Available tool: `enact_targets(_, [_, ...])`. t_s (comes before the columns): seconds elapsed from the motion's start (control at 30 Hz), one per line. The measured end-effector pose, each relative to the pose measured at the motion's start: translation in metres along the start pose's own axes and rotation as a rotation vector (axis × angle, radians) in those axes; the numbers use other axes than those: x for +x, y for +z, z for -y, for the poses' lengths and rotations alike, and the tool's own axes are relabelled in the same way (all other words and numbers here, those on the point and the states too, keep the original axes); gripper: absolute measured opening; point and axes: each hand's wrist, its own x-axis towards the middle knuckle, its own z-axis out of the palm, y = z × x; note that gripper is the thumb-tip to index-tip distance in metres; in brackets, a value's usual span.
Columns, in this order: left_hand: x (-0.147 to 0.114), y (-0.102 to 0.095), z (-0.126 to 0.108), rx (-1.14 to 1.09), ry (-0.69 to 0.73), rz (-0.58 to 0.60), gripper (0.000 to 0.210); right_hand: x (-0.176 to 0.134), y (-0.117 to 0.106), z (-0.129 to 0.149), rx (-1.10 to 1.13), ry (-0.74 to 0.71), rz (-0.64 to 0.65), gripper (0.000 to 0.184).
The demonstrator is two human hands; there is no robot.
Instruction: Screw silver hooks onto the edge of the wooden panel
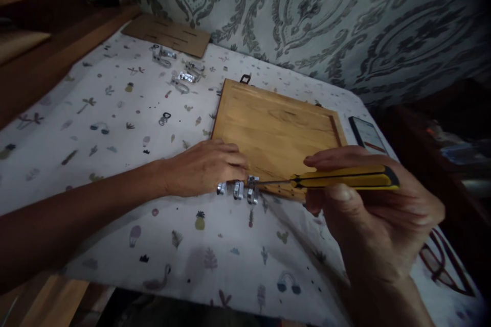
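Wooden panel (274,130) is lying flat on the desk (115,127), which is wearing a patterned cloth, with the wallpapered wall just behind. The left hand (203,166) is pressing flat, fingers together, against the panel's near corner, touching the metal hinge (245,190). The right hand (368,209) is clamping the yellow screwdriver (341,179), its tip meeting the hinge. Spare hinges (178,74) are lying well apart beside a cardboard sheet (166,34); a phone (367,135) is sitting just beside the panel.
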Motion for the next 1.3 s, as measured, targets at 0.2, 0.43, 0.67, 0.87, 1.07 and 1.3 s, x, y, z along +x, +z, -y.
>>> enact_targets(0.2, [0.0, -0.001, 0.0, -0.006, 0.005, -0.012, 0.029, -0.004, -0.001, -0.004, 0.027, 0.031, 0.01, 0.01])
enact_targets(0.43, [0.001, -0.002, 0.001, 0.028, 0.022, -0.014, 0.031, -0.005, -0.003, -0.005, 0.063, 0.086, 0.089, 0.021])
enact_targets(0.67, [0.0, -0.004, 0.003, 0.018, 0.037, -0.021, 0.031, 0.001, -0.002, -0.007, 0.029, -0.012, 0.077, 0.012])
enact_targets(0.87, [0.002, -0.004, 0.003, 0.023, 0.031, -0.015, 0.031, 0.004, -0.003, -0.001, 0.147, 0.127, 0.143, 0.022])
enact_targets(1.07, [0.002, -0.003, 0.003, 0.022, 0.046, -0.041, 0.031, 0.01, -0.006, 0.002, 0.127, 0.129, 0.21, 0.028])
enact_targets(1.3, [0.002, -0.003, 0.002, 0.003, 0.051, -0.041, 0.029, 0.011, 0.004, 0.003, 0.119, 0.179, 0.15, 0.034])
